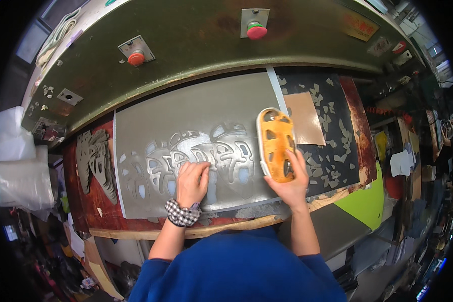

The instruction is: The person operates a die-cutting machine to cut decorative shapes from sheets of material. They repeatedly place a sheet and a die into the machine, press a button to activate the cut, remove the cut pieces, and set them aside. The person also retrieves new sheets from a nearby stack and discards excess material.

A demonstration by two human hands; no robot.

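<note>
My right hand [294, 185] grips the lower end of an orange cutting die [271, 148], sole-shaped with several openings and a pale rim. The die stands tilted at the right part of a grey sheet [186, 108]. Over the sheet's near middle, my left hand [192, 180] has its fingers curled together among the cut-out shapes [231, 158]. Whatever those fingers may hold is hidden. Strap-like outlines and holes run across the sheet on both sides of that hand, and paler backing shows through.
A stack of grey cut pieces [96, 158] lies on the red surface at left. To the right are a brown sheet [305, 118] and a black board [345, 151] strewn with scraps. A green machine beam [196, 45] with red buttons [256, 31] spans the far side.
</note>
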